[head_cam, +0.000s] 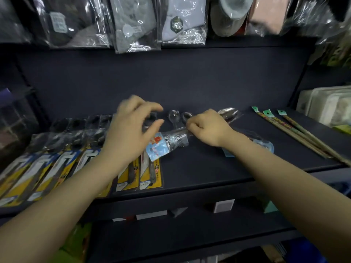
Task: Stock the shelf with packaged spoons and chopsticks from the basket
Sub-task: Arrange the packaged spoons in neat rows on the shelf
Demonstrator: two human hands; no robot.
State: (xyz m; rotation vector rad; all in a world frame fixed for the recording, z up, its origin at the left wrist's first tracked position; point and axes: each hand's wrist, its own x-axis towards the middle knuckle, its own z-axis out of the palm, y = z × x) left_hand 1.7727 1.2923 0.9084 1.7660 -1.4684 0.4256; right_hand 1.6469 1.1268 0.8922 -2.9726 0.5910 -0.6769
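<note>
On the dark shelf (190, 168) lies a clear spoon packet with a blue label (163, 144), pointing toward the back wall. My right hand (207, 128) is closed on its clear upper end. My left hand (133, 128) hovers just left of the packet, blurred, fingers spread and holding nothing. A row of yellow-carded spoon packs (150, 173) fills the shelf's left side, partly under my left forearm. Another clear spoon packet (228, 113) lies behind my right hand, and one with a blue label (266, 146) shows beyond my right wrist. Packaged chopsticks (296, 133) lie at the right. No basket is in view.
Bagged socks and cloth goods (133, 25) hang above the shelf. Pale boxes (326, 107) stand at the far right. Price tags (224, 205) sit on the shelf's front rail, with a lower shelf beneath.
</note>
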